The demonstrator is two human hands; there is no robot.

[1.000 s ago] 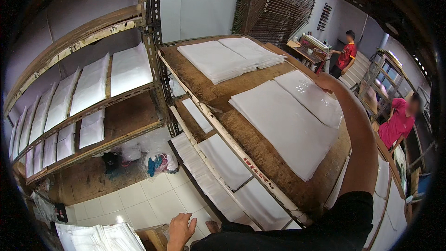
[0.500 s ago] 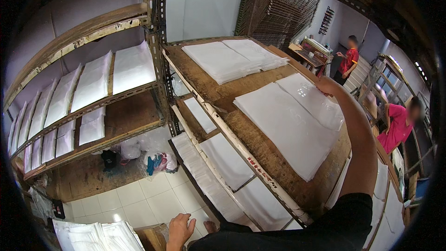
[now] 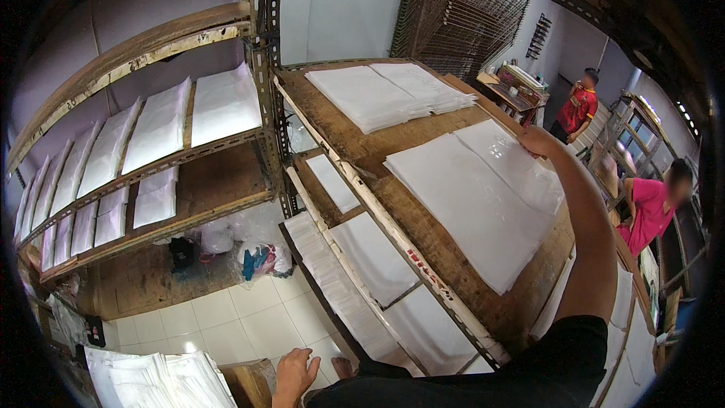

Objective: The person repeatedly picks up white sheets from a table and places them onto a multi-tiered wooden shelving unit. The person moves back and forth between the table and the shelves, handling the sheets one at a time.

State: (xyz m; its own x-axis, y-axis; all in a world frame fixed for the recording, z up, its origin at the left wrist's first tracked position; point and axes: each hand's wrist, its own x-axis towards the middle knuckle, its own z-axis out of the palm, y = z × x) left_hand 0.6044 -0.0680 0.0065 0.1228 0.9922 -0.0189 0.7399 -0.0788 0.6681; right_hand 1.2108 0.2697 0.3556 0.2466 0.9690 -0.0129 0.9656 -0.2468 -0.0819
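My right arm stretches over the tilted wooden board. At the far right edge of a pile of white sheets [image 3: 468, 204], my right hand [image 3: 538, 142] has its fingers bent down on a glossy, see-through sheet [image 3: 517, 162], which ripples with highlights near them. The fingertips are small and partly hidden. My left hand [image 3: 297, 370] hangs low near the bottom edge, fingers apart and slightly curved, holding nothing. Farther up the same board [image 3: 362, 151] lies a second pile of white sheets [image 3: 389, 94].
A metal-framed shelf [image 3: 260, 91] on the left holds rows of white packs [image 3: 158, 128]. More sheets [image 3: 374, 253] lie on levels below the board. A stack of papers [image 3: 162, 381] is at lower left. Two people, in red [image 3: 580, 109] and pink [image 3: 651, 200], are at right.
My right hand has shifted slightly right along the pile's far edge, and the glossy sheet's ripples differ. My left hand stays low. The person in red has raised a hand toward the head.
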